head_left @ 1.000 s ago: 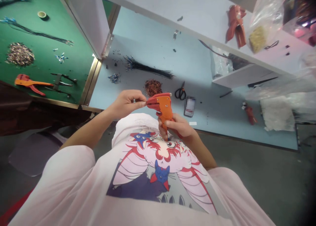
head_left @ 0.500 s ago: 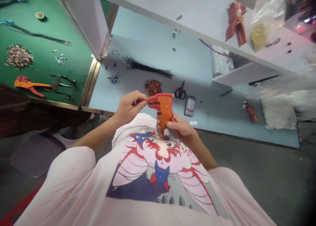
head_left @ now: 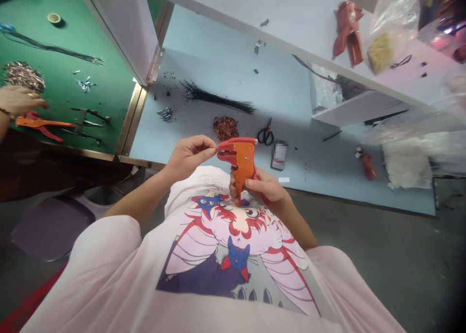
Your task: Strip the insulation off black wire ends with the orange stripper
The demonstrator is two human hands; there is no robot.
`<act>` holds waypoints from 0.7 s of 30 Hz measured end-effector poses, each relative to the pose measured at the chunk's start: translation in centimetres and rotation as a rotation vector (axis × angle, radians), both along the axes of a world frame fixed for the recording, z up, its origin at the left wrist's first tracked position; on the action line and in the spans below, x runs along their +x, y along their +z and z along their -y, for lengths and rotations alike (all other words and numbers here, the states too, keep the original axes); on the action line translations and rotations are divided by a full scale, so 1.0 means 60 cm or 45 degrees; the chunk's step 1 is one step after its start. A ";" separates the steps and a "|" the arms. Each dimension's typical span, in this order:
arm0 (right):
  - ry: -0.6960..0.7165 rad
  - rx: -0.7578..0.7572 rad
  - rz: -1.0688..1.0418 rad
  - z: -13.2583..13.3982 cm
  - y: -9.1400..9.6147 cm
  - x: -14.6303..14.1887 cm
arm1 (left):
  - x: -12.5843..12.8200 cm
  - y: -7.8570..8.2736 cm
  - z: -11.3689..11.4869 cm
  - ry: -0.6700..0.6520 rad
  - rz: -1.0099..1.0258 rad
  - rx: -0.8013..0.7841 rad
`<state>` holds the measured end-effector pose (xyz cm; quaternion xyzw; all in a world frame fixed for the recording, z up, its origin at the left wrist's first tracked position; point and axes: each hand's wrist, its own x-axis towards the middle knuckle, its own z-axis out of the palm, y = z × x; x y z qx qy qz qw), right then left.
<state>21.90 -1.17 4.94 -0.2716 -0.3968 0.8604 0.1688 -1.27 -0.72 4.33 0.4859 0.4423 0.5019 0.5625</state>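
Observation:
My right hand (head_left: 265,186) is wrapped round the handles of an orange and red wire stripper (head_left: 244,159), held upright in front of my shirt with its jaws pointing left. Thumb and forefinger of my left hand (head_left: 192,157) are pinched together right at the tip of those jaws. Whatever lies in that pinch is too small to make out. Beyond the stripper, on the blue table, are a heap of short copper-coloured pieces (head_left: 224,127) and a bundle of dark wires (head_left: 218,99).
Black scissors (head_left: 265,136) and a phone (head_left: 279,155) lie right of the heap. A small pile of blue-tipped pieces (head_left: 166,113) sits left. On the green table, another person's hand (head_left: 22,100) is over a second wire stripper (head_left: 40,123). A shelf (head_left: 291,32) overhangs the back.
Another person's hand has come in from the left over the green table. My hands and the wire stripper have hardly moved; the view has shifted slightly.

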 end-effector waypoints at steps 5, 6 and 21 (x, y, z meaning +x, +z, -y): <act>0.038 0.002 0.041 0.000 -0.001 0.000 | -0.005 -0.003 0.001 -0.048 -0.089 -0.002; 0.042 0.000 0.046 0.000 -0.001 0.000 | -0.006 -0.003 0.001 -0.060 -0.101 -0.002; -0.012 0.193 0.164 0.000 -0.005 -0.012 | -0.006 -0.011 0.004 0.137 -0.876 0.580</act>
